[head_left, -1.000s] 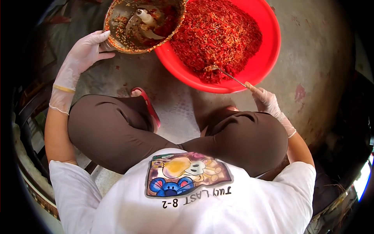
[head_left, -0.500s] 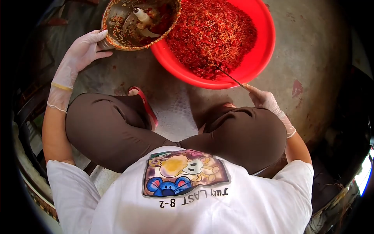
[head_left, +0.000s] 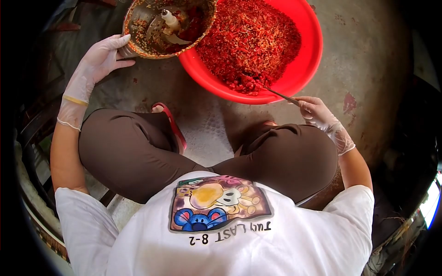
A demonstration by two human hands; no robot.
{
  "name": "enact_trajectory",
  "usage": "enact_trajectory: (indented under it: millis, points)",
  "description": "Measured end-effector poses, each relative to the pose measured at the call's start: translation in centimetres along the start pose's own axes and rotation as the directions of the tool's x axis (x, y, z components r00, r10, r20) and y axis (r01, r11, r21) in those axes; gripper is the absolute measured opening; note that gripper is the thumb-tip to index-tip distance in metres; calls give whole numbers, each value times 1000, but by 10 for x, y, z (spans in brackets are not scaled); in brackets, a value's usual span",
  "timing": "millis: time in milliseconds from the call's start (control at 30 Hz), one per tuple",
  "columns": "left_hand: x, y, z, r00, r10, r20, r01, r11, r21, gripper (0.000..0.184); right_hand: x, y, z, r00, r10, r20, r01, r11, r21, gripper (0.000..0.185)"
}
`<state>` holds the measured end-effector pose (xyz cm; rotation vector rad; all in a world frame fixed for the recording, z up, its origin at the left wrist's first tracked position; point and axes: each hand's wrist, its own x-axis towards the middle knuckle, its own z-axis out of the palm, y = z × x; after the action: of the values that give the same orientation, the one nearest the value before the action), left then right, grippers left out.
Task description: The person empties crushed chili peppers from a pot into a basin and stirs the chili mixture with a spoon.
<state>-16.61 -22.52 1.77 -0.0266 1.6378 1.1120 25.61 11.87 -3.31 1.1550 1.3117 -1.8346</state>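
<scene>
My left hand [head_left: 102,57], in a clear glove, grips the side of a round metal bowl [head_left: 138,48] at the upper left. Inside the bowl are a white hub [head_left: 170,20] with blades and bits of red pepper and seeds. My right hand [head_left: 315,112], gloved too, is closed round the handle of a metal spoon [head_left: 283,97]. The spoon's far end is sunk in chopped red chili [head_left: 253,41], which lies heaped in a big red basin [head_left: 311,50]. The bowl's right edge overlaps the basin's left rim.
Below the basin are my knees in brown trousers [head_left: 285,161] and a foot in a red slipper [head_left: 174,126]. Grey floor [head_left: 363,50] with reddish stains surrounds the basin. Dark furniture [head_left: 34,124] stands at the left edge.
The spoon's end has sunk into the chili near the basin's front edge, and my right hand has turned and shifted slightly right. My left hand still holds the bowl.
</scene>
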Motion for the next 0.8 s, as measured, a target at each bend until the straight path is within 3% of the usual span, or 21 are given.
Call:
enact_trajectory:
  millis: [167, 367, 567, 800]
  points:
    - [4, -3, -5, 1000, 22, 21, -22, 1000, 4, 33, -10, -8, -1, 1000, -15, 25, 13, 997, 73, 32]
    - [0, -1, -1, 999, 37, 18, -37, 998, 52, 36, -37, -32, 4, 991, -96, -88, 93, 995, -34, 34]
    - [-4, 0, 4, 999, 32, -2, -31, 997, 70, 31, -82, -80, 28, 945, -262, -196, 256, 965, -60, 38]
    - [-5, 2, 6, 999, 49, -14, -47, 994, 97, 32, -114, -148, 64, 873, -473, -117, 467, 881, -79, 39]
